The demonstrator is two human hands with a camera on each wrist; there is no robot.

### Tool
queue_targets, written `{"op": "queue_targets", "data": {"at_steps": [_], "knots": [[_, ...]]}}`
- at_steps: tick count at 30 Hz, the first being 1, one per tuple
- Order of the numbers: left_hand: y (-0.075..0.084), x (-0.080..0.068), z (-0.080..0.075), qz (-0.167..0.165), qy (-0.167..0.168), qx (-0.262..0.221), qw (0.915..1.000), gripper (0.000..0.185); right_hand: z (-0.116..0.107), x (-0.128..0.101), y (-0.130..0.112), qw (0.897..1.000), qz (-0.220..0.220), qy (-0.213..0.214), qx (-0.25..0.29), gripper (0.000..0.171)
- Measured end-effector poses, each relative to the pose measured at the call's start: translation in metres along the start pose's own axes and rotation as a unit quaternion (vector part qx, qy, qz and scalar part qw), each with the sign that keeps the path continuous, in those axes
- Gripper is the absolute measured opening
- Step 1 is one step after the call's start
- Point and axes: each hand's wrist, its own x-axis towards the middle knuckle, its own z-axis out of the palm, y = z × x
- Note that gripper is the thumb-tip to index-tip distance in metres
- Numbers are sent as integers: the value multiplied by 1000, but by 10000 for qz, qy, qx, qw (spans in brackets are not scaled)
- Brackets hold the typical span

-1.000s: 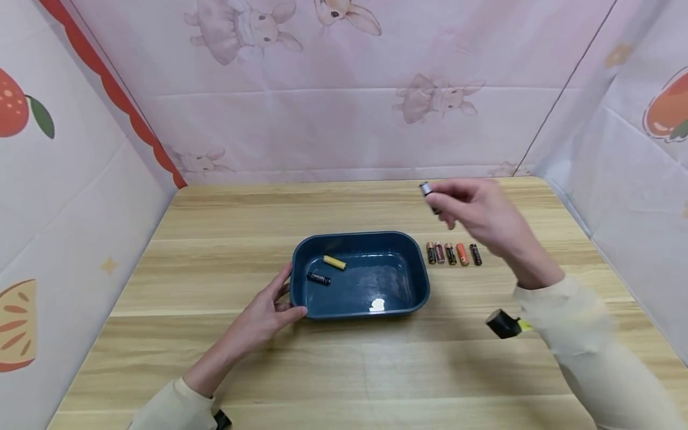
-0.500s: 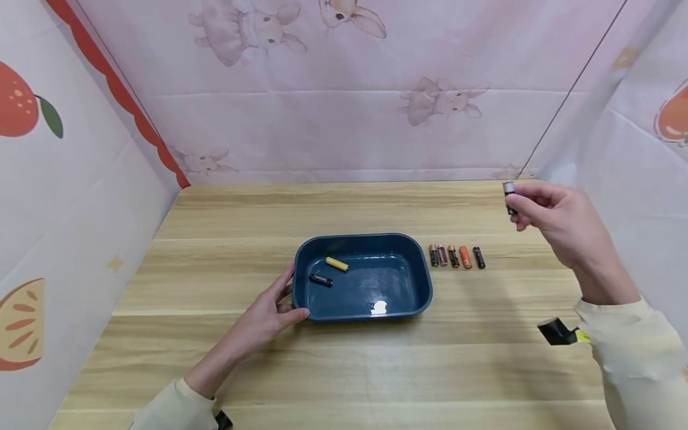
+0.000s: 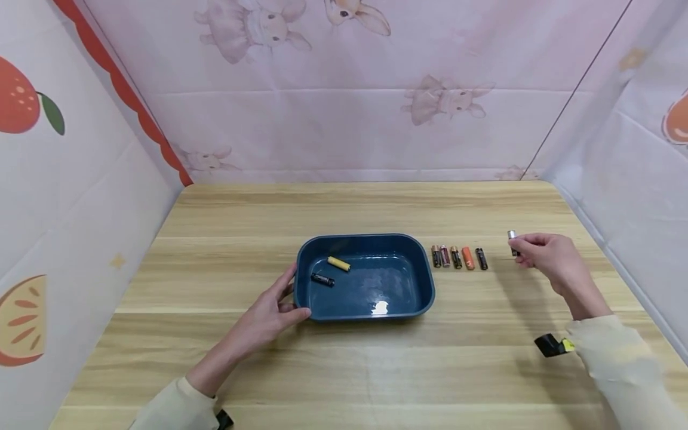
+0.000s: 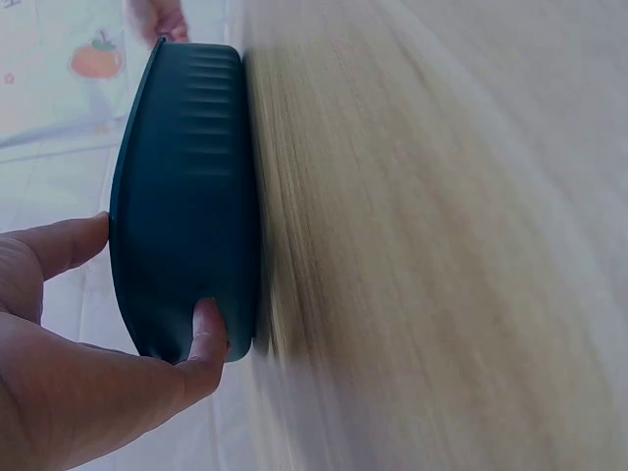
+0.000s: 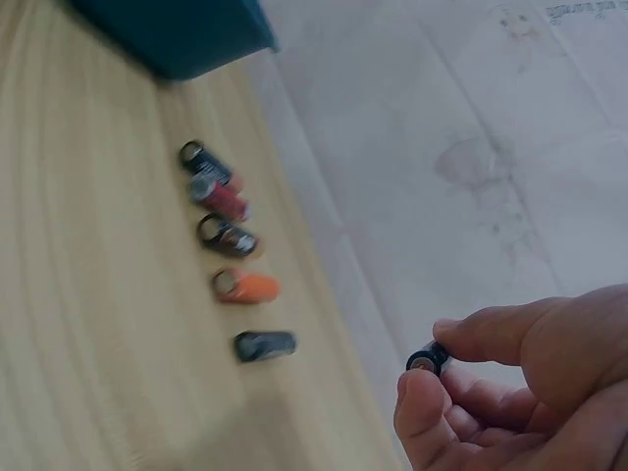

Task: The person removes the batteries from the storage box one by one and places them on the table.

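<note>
A: How do we see the right hand [image 3: 545, 255]?

B: We see it low over the desk [image 3: 376, 370], forearm angled in from the right, its grip pinching a small battery [image 3: 512, 242] between thumb and fingertips, just right of the row of five batteries [image 3: 458, 257].

A: And the left hand [image 3: 269, 313]?

B: We see it resting on the desk, fingers straight along the left end of the blue tray [image 3: 424, 298], thumb against its front corner. Two batteries lie inside the tray.
</note>
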Motion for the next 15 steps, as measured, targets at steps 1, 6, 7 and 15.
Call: {"op": "queue_targets", "data": {"at_steps": [1, 6, 7, 15], "knots": [[0, 0, 0, 2, 1, 6, 10000, 90, 2, 1, 3, 9999, 73, -58, -130, 53], [0, 0, -1, 24, -8, 14, 10000, 90, 16, 6, 17, 9981, 272, -184, -530, 48], [0, 0, -1, 23, -4, 24, 10000, 90, 19, 7, 20, 9978, 272, -172, -572, 46], [1, -1, -1, 63, 14, 20, 10000, 90, 30, 11, 27, 9931, 152, 39, -1162, 39]]}}
